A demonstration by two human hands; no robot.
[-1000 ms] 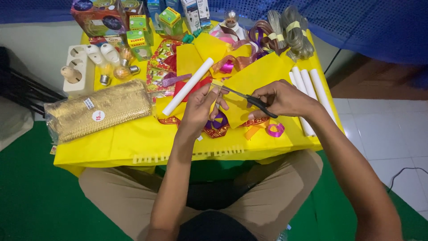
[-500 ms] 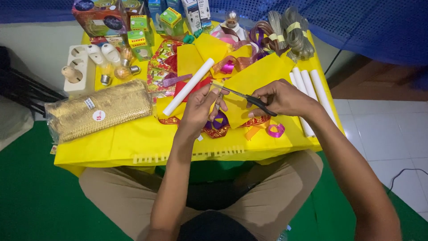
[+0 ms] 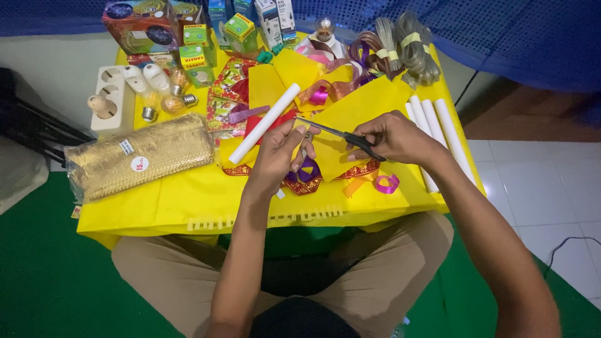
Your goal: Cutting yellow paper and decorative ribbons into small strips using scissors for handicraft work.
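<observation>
Yellow paper (image 3: pixel 350 112) is partly cut: left hand (image 3: pixel 278 156) pinches its edge, right hand (image 3: pixel 391 138) grips scissors (image 3: pixel 341 134) mid-sheet.

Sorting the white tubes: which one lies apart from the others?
The white tube lying diagonally left of the left hand; the other tubes lie together at the table's right edge.

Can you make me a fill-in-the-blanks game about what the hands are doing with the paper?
1. The right hand holds black ____.
2. The left hand holds a sheet of ____ paper.
3. The white tube lies to the ____ of the left hand.
4. The gold bundle lies below the light ____.

Missing words: scissors; yellow; left; bulbs
</observation>
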